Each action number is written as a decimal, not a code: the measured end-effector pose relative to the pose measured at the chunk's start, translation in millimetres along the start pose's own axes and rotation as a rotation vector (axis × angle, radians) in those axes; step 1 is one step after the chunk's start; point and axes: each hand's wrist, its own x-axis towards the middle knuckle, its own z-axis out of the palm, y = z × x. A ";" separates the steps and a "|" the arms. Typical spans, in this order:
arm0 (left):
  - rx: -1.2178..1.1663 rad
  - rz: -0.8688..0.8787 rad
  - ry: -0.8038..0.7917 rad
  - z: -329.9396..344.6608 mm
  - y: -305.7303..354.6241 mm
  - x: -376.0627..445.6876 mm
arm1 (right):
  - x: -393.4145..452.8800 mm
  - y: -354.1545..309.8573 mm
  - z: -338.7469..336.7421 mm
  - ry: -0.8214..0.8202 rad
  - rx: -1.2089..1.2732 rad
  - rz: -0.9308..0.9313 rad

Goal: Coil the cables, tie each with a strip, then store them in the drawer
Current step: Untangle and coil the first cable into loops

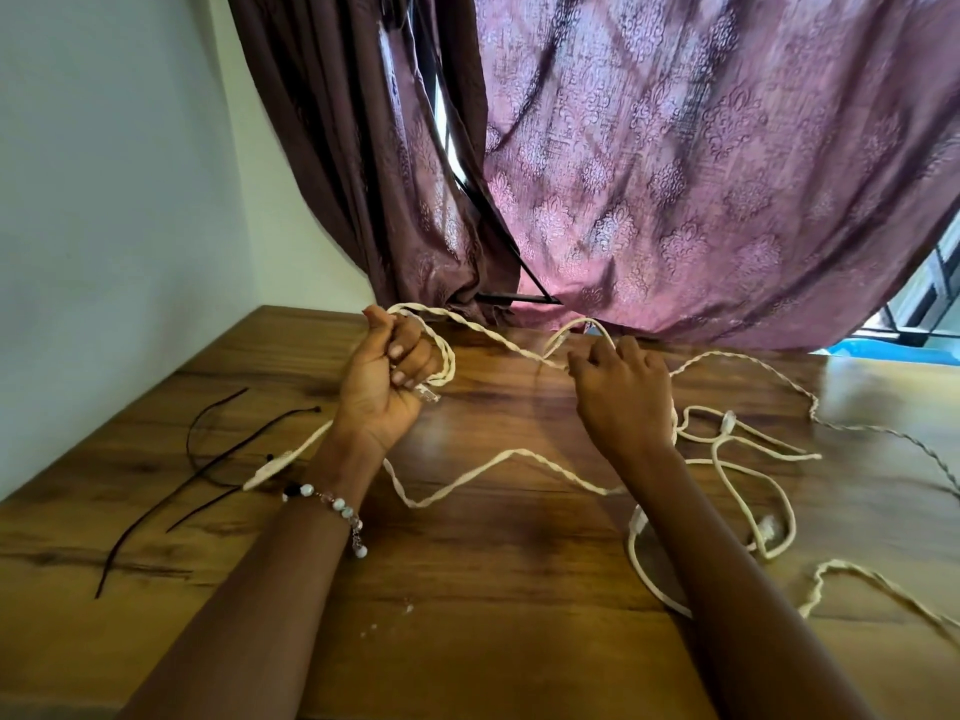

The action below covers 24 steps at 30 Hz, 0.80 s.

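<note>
A long cream twisted cable (467, 475) sprawls in loose loops over the wooden table (467, 589). My left hand (387, 376) grips a few loops of it, fist raised above the table, with a clear plug end poking out below the fingers. From that fist the cable runs right to my right hand (621, 389), which pinches it between thumb and fingers while a small loop arches just above the knuckles. More cream cable (748, 491) with clear connectors lies tangled to the right. Several black tie strips (208, 459) lie on the table at the left.
A purple patterned curtain (675, 174) hangs down onto the table's back edge. A white wall (104, 200) closes the left side. A window with bars (930, 298) shows at far right. No drawer is in view.
</note>
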 end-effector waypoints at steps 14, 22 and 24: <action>0.072 0.019 0.132 5.9 -9.4 2.4 | -6.0 -5.4 -10.4 -0.101 0.704 -0.245; 0.136 -0.052 0.009 7.2 -20.8 2.6 | 1.5 0.9 -3.6 -0.387 1.519 0.277; 0.079 -0.048 -0.021 9.9 -19.6 1.7 | 2.1 9.1 5.2 -0.417 1.453 0.304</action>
